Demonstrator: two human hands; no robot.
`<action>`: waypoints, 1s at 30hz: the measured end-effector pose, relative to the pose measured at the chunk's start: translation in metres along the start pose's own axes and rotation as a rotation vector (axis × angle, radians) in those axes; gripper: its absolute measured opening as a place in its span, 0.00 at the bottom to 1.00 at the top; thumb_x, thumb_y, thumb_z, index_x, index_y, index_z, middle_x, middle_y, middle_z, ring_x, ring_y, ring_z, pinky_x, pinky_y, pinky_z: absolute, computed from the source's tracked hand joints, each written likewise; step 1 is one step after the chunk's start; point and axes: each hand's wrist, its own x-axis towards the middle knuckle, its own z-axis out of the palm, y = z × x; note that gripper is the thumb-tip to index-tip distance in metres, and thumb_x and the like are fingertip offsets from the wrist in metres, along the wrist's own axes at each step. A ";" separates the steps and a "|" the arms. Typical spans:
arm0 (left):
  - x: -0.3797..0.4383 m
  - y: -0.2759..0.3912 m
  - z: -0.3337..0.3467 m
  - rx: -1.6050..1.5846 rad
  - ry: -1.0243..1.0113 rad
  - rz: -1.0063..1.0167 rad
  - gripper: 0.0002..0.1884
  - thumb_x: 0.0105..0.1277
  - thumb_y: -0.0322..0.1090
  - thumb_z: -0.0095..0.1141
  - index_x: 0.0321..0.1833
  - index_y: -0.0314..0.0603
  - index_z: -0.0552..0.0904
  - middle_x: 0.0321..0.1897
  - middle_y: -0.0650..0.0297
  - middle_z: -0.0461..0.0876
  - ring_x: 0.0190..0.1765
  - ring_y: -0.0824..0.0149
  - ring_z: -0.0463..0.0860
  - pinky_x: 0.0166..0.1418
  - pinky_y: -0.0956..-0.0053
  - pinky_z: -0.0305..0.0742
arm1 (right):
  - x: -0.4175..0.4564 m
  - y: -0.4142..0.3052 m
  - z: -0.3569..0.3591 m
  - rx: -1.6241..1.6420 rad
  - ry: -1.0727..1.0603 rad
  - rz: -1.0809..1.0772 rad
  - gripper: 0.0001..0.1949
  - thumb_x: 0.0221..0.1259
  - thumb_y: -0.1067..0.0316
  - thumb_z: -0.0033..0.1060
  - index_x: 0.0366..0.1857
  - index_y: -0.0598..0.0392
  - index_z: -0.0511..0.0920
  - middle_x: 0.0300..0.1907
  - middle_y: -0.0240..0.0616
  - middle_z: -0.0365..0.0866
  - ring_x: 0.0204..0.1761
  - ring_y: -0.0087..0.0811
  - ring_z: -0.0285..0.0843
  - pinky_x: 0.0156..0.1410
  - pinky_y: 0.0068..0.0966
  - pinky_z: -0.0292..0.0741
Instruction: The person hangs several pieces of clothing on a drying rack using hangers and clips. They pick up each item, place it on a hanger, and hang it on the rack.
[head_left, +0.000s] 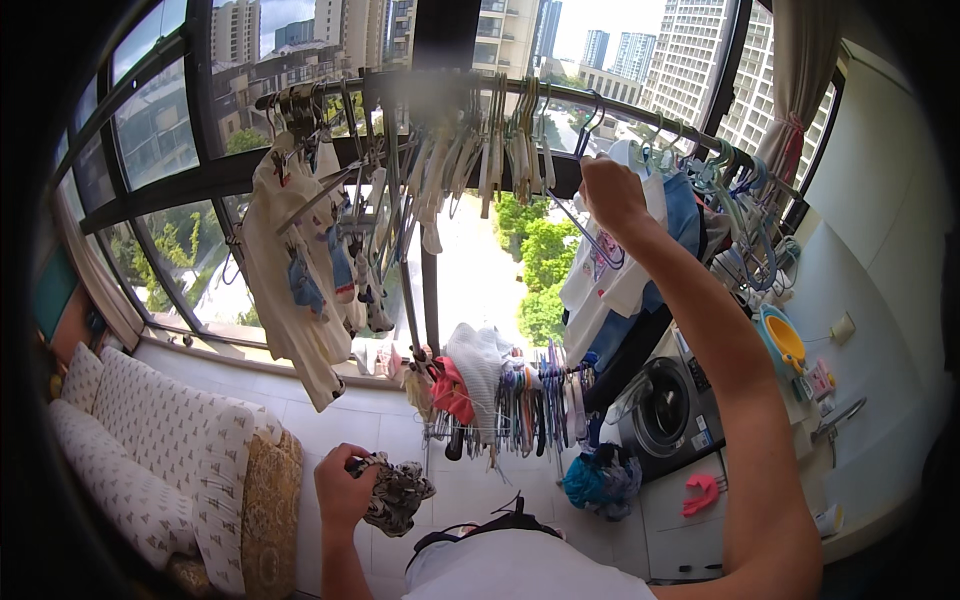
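Note:
Bunched in my left hand (346, 486), low and left of my body, is a black-and-cream patterned cloth garment (396, 496). My right hand (611, 191) is raised to the clothes rail (630, 111) and grips a dark clothes hanger (579, 219) just below its hook. Right beside that hand hang a white printed shirt (585, 292) and blue clothing (681, 206). Many bare hangers (517, 146) hang on the rail to the left of it. White garments (281, 262) and socks (341, 266) hang at the rail's left end.
A lower rack of hangers (536, 405) bears a grey knit (480, 367) and a red cloth (452, 390). Teal and grey laundry (604, 480) is heaped beside the washing machine (666, 409). A patterned sofa (165, 427) stands left. Windows are ahead; a sink counter is right.

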 end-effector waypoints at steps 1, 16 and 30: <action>-0.001 -0.001 -0.001 0.007 0.007 0.001 0.10 0.58 0.27 0.74 0.41 0.33 0.88 0.32 0.55 0.87 0.34 0.60 0.85 0.44 0.65 0.81 | 0.000 -0.001 -0.001 0.010 0.006 0.003 0.07 0.69 0.68 0.68 0.42 0.61 0.85 0.43 0.55 0.90 0.45 0.57 0.94 0.51 0.47 0.90; 0.022 0.020 0.022 0.033 -0.097 0.078 0.10 0.59 0.28 0.72 0.43 0.35 0.89 0.31 0.55 0.87 0.33 0.58 0.86 0.44 0.63 0.82 | -0.064 -0.013 -0.062 0.505 0.046 0.262 0.14 0.81 0.60 0.63 0.60 0.56 0.85 0.37 0.54 0.92 0.43 0.52 0.93 0.48 0.47 0.86; 0.065 0.107 0.071 -0.020 -0.332 0.141 0.10 0.64 0.31 0.73 0.44 0.34 0.88 0.24 0.64 0.85 0.28 0.76 0.79 0.36 0.73 0.75 | -0.298 -0.089 -0.058 1.478 0.335 0.722 0.16 0.87 0.52 0.59 0.52 0.57 0.83 0.22 0.23 0.68 0.21 0.11 0.60 0.25 0.15 0.54</action>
